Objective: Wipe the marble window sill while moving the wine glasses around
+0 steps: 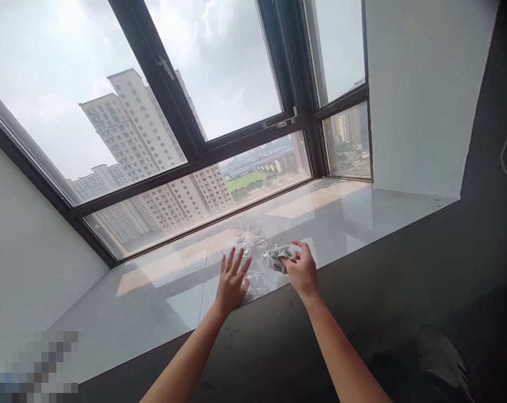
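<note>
My left hand (pixel 232 281) is open over the sill, its fingers spread. Beside its thumb is a clear glass (pixel 259 284) that looks tipped on its side, its round rim facing right. Whether the thumb touches it, I cannot tell. A crumpled grey cloth (pixel 280 259) is bunched in the fingers of my right hand (pixel 303 271), just above the sill's front edge. Behind both hands, a stemmed glass (pixel 238 232) and another stemmed glass (pixel 259 240) stand upright. The lower part of the left one is partly hidden by my left fingertips.
The pale, glossy window sill (pixel 337 224) reflects light and ends in a front edge close to me. Dark window frames (pixel 195 148) with a handle (pixel 166 67) rise behind it. White walls (pixel 417 101) close off both sides. A shoe (pixel 440 358) shows at lower right.
</note>
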`<action>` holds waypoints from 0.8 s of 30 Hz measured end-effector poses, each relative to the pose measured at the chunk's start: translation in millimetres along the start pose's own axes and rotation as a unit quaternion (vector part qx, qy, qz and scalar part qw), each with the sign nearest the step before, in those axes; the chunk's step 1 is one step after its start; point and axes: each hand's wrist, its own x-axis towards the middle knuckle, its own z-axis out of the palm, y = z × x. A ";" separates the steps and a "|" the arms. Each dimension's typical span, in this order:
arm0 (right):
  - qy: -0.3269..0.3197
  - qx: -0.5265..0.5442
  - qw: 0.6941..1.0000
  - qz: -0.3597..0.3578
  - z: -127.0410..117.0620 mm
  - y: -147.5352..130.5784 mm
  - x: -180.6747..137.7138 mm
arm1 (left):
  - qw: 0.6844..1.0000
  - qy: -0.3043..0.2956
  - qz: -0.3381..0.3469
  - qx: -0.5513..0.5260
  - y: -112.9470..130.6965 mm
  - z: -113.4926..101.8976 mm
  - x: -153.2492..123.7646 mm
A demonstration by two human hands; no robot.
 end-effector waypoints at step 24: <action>-0.187 0.041 0.979 -0.066 17.4 -27.5 -26.6 | 0.991 -0.022 -0.129 -0.028 -6.4 10.0 -4.6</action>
